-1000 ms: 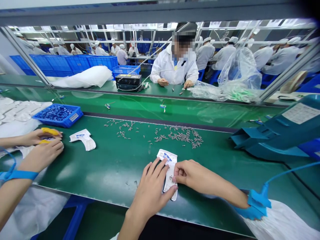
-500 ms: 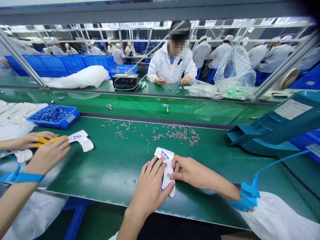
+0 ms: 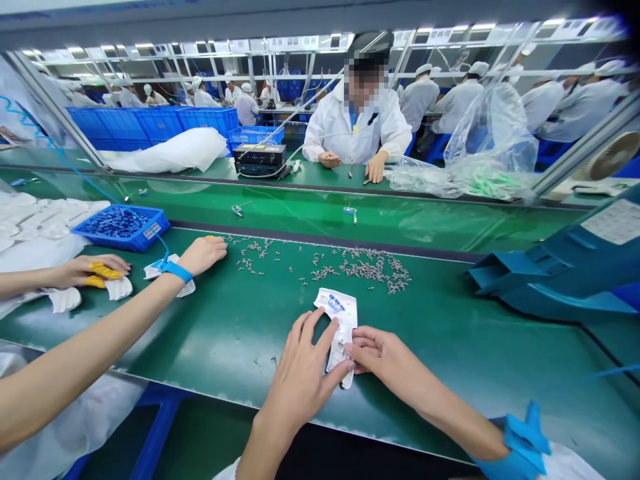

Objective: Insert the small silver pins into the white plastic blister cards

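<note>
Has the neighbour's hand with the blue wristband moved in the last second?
Yes. The neighbour's hand has reached forward across the green table, from beside the blue tray to the near edge of the scattered metal parts.

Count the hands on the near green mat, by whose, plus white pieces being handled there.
Wearer's hands: 2 (left hand, right hand)
Co-worker's hands: 2
White pieces under or beside those hands: 3
Total: 7

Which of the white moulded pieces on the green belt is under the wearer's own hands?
The white piece with blue parts at belt centre: left hand presses it, right hand pinches its edge. The others lie left, by a co-worker's arm.
</note>
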Demonstrator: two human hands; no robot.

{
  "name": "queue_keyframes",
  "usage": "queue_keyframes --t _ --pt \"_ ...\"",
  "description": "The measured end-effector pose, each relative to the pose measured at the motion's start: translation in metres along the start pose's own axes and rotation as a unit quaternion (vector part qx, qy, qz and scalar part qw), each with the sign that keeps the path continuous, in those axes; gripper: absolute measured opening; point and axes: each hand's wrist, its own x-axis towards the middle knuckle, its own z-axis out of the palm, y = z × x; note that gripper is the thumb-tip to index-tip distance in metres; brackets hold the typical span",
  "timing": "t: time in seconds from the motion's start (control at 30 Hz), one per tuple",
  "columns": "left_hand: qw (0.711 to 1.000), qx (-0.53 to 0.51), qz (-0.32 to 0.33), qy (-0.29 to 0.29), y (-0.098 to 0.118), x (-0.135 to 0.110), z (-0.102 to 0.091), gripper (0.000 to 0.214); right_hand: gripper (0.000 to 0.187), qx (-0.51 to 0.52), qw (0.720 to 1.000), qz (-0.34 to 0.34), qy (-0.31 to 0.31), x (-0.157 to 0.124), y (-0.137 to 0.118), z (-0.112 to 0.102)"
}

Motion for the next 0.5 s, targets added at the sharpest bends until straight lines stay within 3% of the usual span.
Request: queue_keyframes --t 0.13,0.33,0.4,0.5 --pt "1.0 -0.001 -0.007 -0.008 -0.001 0.0 0.0 0.056 0.039 0.0 1.0 -0.011 0.007 0.001 0.002 0.0" --pt "1.0 -0.018 -0.004 0.013 0.003 -0.002 0.001 0.066 0.041 0.078 0.997 0.026 0.002 -0.006 -0.02 0.005" --pt "0.999 -0.018 -0.009 0.044 0.001 -0.004 -0.003 0.074 0.039 0.084 0.996 0.027 0.008 0.004 -0.031 -0.007" --pt "0.992 0.029 -0.041 0.117 -0.022 -0.01 -0.014 0.072 0.027 0.06 0.995 -0.038 0.067 0.038 -0.05 -0.048"
